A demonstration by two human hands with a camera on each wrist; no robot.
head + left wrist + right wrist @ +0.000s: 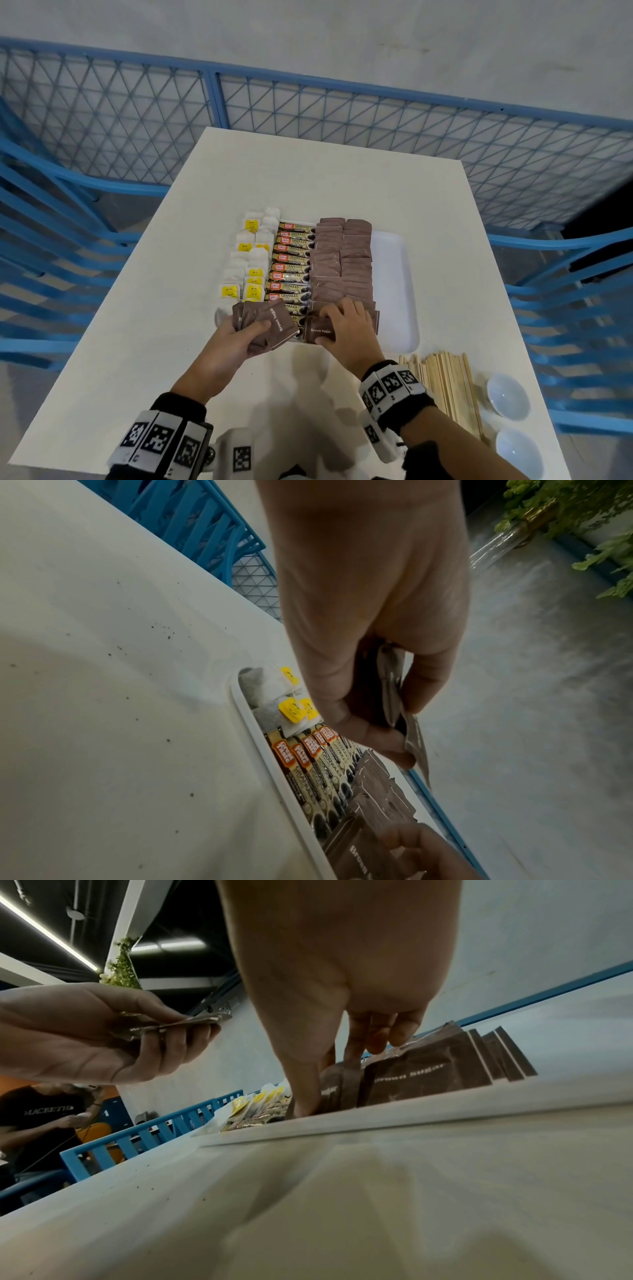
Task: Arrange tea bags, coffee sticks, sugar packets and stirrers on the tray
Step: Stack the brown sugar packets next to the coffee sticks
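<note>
A white tray holds rows of tea bags with yellow tags, coffee sticks and brown sugar packets. My left hand grips a small fan of brown sugar packets over the tray's near left corner. My right hand pinches one brown sugar packet at the near end of the sugar rows, thumb against the tray's near rim. The held packets show edge-on in the left wrist view. Wooden stirrers lie on the table, right of my right wrist.
The tray's right strip is bare. Two small white bowls sit at the table's near right corner. A blue mesh fence surrounds the white table. A person sits beyond the fence in the right wrist view.
</note>
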